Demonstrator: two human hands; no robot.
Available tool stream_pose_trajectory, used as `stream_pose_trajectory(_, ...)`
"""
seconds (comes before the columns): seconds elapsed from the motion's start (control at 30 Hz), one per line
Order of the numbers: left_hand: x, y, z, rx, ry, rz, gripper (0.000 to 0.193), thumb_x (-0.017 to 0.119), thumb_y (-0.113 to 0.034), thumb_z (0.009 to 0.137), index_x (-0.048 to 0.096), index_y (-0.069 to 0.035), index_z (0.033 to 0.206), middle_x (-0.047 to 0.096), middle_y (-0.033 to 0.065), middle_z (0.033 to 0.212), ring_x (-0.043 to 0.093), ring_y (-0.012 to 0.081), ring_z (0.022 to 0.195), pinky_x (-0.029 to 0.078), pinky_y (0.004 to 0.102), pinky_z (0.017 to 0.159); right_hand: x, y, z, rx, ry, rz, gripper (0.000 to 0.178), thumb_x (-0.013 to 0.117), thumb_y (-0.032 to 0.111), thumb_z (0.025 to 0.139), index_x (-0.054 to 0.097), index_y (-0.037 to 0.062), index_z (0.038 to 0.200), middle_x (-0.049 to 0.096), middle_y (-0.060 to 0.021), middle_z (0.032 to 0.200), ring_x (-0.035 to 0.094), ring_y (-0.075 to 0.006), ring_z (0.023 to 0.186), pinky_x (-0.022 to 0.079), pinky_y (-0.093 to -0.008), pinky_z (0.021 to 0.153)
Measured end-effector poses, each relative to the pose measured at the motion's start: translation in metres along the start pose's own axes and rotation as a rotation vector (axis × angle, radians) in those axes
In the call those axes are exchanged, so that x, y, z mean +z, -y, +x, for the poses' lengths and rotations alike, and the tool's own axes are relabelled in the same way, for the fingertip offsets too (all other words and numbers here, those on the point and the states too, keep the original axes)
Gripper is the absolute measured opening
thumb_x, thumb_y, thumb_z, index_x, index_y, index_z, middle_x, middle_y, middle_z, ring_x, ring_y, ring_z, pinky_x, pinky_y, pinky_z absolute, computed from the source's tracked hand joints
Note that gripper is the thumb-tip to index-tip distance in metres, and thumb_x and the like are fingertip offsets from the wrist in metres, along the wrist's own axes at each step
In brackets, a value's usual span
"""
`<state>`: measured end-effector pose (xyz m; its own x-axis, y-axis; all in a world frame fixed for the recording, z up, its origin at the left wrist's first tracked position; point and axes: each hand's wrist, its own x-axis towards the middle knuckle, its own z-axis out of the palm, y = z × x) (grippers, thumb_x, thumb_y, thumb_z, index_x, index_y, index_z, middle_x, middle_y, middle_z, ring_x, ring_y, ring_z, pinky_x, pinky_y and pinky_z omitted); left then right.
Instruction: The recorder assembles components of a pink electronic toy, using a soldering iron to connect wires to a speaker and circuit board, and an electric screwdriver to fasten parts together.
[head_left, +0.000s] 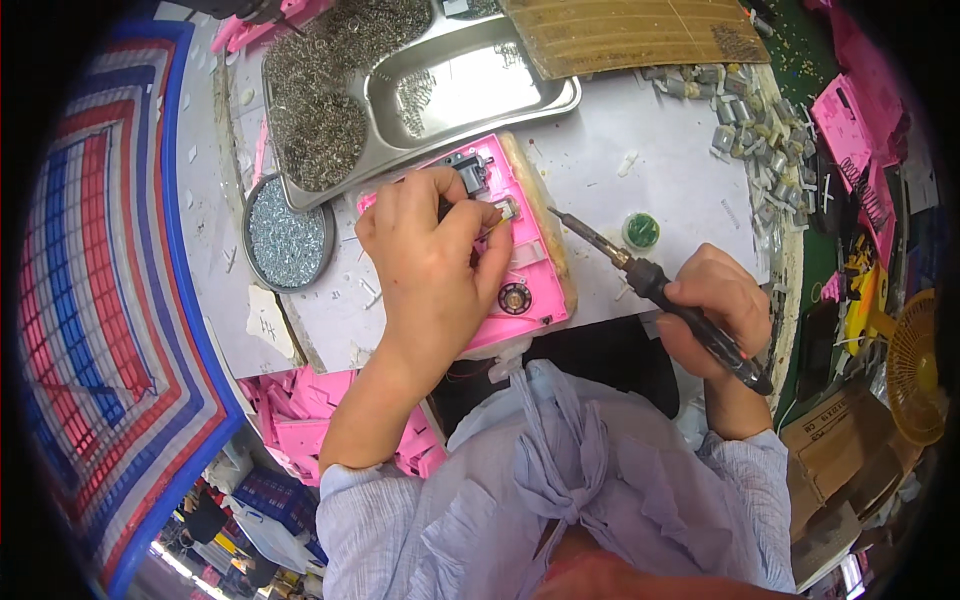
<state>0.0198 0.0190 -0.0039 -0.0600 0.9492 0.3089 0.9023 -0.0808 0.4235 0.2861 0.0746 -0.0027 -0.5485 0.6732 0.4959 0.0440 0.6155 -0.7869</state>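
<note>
A pink plastic housing (pixel 545 285) lies tilted on the table, with a small grey motor (pixel 507 209), a dark box-shaped part (pixel 468 174) and a round black part (pixel 515 298) in it. My left hand (pixel 430 250) rests over its left side. Thumb and forefinger are pinched together beside the motor; a thin wire seems to show there, but what they hold is mostly hidden. To the right, my right hand (pixel 725 305) is closed round the black handle of a soldering iron (pixel 650 280). Its tip points up and left, just right of the housing and apart from it.
A steel tray (pixel 480 120) of springs stands behind the housing, partly under cardboard (pixel 650 35). Left is a round dish (pixel 290 235) of small metal pieces; right, a small green-filled pot (pixel 640 231). Small motors (pixel 750 130) are heaped at far right, near a yellow fan (pixel 915 365).
</note>
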Motion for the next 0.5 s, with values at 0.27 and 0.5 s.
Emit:
stream_pose_trajectory(0.27, -0.0009, -0.0005, -0.0018, -0.018, -0.004, -0.001, 0.012, 0.081, -0.013, 0.073, 0.072, -0.011, 0.081, 0.058, 0.0030, 0.096, 0.054, 0.0255, 0.095, 0.033, 0.0413, 0.083, -0.0008, -0.0009, 0.0006, 0.032, 0.015, 0.003, 0.031, 0.084, 0.003, 0.074, 0.069, 0.0002, 0.100, 0.064, -0.0086, 0.073, 0.057, -0.0214, 0.057, 0.042, -0.0320, 0.051)
stream_pose_trajectory(0.5, 0.0026, 0.0023, -0.0054, -0.028, -0.058, -0.049, 0.013, 0.082, -0.012, 0.074, 0.074, -0.011, 0.084, 0.059, 0.0032, 0.095, 0.055, 0.0244, 0.092, 0.035, 0.0393, 0.082, 0.0039, -0.0029, 0.0035, 0.038, 0.009, 0.014, 0.031, 0.084, 0.003, 0.074, 0.069, 0.0003, 0.100, 0.061, -0.0071, 0.070, 0.056, -0.0215, 0.057, 0.042, -0.0322, 0.051)
